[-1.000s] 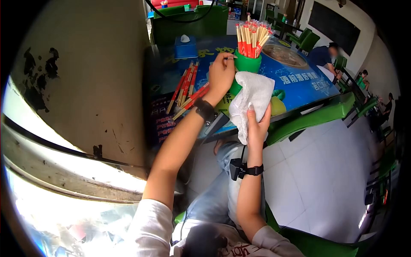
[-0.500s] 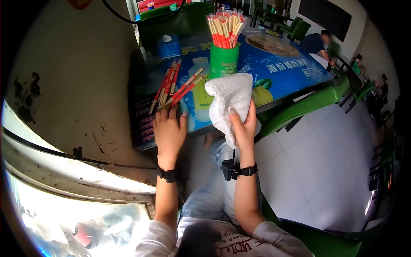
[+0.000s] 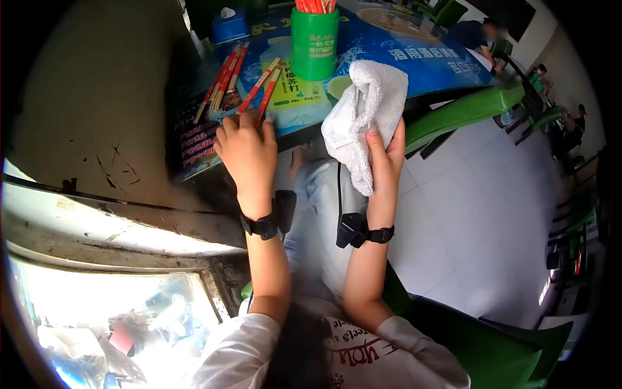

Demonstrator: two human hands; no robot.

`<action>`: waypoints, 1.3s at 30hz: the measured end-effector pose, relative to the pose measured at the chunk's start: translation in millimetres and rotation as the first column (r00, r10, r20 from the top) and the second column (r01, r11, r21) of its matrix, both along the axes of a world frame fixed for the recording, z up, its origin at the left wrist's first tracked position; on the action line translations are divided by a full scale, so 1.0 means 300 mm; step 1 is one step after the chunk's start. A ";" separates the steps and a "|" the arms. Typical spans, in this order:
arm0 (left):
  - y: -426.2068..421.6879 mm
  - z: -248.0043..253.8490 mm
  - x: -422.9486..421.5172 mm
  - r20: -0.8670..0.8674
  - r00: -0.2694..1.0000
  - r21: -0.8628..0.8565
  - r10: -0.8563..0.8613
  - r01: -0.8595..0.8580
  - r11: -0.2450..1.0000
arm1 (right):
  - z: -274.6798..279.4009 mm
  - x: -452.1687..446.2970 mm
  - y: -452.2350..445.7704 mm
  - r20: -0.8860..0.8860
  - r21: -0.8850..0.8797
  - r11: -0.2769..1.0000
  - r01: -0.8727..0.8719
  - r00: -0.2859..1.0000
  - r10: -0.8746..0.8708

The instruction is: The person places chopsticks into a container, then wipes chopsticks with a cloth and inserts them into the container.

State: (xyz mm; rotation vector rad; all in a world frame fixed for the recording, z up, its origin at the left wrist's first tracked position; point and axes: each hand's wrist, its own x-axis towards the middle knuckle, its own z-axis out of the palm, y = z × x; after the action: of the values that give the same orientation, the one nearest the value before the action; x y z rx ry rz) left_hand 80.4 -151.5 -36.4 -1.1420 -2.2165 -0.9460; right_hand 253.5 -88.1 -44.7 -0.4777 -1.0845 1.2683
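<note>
My left hand is at the table's near edge, its fingers curled at the lower ends of two red-and-cream packs of wrapped chopsticks. One pack's end runs between my thumb and forefinger; the fingertips are partly hidden. More wrapped chopsticks lie loosely side by side just to the left. A folded white towel is gripped in my right hand, thumb on top, held up in front of the table edge. Behind it stands a green chopstick holder filled with upright wrapped chopsticks.
The blue printed table carries a blue tissue box at the back left. A stained wall borders the left side. A green chair stands at the table's right, and a person is bent over farther back.
The view has shifted, so the table sits higher. My left fingers have curled in at the two chopstick packs, which now lie at steeper, separate angles. The towel stays in my right hand.
</note>
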 end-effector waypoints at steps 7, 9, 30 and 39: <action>-0.029 -0.073 0.066 -0.111 0.959 0.037 -0.261 0.266 0.963 | -0.019 0.065 0.009 0.017 -0.023 1.000 -0.003 1.000 0.003; -0.033 -0.056 0.062 -0.109 0.930 0.021 -0.352 0.356 0.934 | -0.014 0.063 0.011 0.006 -0.043 0.999 -0.019 1.000 0.020; -0.113 0.022 0.203 -0.102 0.806 0.841 -0.583 0.382 0.382 | 0.037 -0.006 -0.071 0.026 0.130 0.957 -0.259 0.966 0.258; -0.091 -0.032 0.241 -0.347 0.535 0.575 -0.770 0.770 0.276 | -0.005 -0.005 -0.020 -0.126 0.338 0.926 -0.167 0.967 0.220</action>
State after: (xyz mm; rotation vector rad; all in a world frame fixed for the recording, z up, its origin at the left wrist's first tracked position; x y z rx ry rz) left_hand 152.6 -178.7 -46.1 -1.8098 -0.9100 -1.9291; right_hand 252.0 -94.2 -46.3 -0.0154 -1.1958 1.2447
